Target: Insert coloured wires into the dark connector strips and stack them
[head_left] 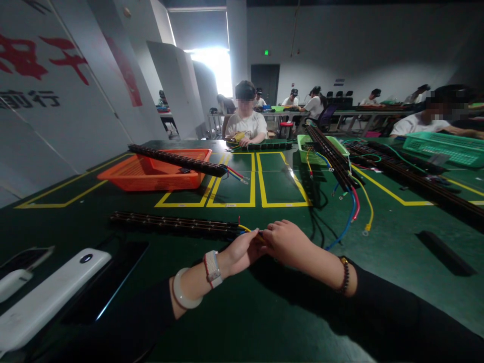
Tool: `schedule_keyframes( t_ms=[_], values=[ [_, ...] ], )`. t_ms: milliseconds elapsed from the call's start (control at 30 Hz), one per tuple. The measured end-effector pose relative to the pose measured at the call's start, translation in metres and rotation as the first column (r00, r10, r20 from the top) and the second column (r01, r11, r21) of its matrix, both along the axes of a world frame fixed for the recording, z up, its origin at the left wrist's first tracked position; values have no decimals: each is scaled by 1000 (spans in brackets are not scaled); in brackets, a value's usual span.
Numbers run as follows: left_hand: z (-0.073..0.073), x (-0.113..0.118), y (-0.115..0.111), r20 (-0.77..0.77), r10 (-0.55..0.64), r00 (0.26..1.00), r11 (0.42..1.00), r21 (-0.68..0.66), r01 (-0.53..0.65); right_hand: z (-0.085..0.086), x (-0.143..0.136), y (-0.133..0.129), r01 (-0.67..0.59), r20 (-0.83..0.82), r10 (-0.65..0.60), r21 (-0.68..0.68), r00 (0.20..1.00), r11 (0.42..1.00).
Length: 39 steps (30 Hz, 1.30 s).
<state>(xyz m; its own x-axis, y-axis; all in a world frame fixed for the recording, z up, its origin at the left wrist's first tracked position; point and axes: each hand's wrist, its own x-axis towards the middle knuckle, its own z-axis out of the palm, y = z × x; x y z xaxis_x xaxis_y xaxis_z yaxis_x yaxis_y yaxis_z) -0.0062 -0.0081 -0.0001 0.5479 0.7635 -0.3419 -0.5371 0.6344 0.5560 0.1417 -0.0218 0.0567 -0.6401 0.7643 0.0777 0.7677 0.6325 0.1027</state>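
Observation:
A long dark strip assembly (174, 223) lies across the green table, with coloured wires at its right end. My left hand (244, 250) is closed at those wires, beside the yellow wire (245, 228). Touching it from the right, my right hand (285, 242) is closed too, with its fingers curled toward the same wire ends. What exactly sits between the fingertips of both hands is too small to make out.
An orange basket (166, 181) carries another strip (177, 160). A green basket (321, 156) with strips and hanging wires stands at right. A white device (53, 297) and dark phone-like slab (109, 280) lie at left. A dark bar (446, 253) lies right. A person (245, 123) sits opposite.

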Motion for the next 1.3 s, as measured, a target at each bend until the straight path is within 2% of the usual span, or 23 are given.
schedule_keyframes(
  t_ms=[167, 667, 833, 967, 1167, 1300],
  values=[
    [1, 0, -1, -21, 4, 1000, 1000, -14, -4, -2, -1, 2, 52, 27, -50, -69, 998, 996],
    [5, 1, -3, -38, -28, 999, 999, 41, 29, 3, -1, 3, 154, 28, -152, -125, 988, 980],
    [9, 0, -5, -33, -57, 998, 996, 68, 59, 4, 6, 7, 218, -21, -230, -238, 973, 946],
    [12, -1, -7, -29, -67, 997, 990, 120, 70, 7, 10, 12, 231, -99, -267, -278, 959, 933],
    [9, 1, -6, -46, -42, 998, 990, 132, 48, 4, 17, 23, 253, -226, -306, -234, 925, 939],
    [8, 2, -4, -91, -35, 995, 994, 101, 44, -5, 23, 33, 275, -291, -300, -124, 908, 953]
  ],
)
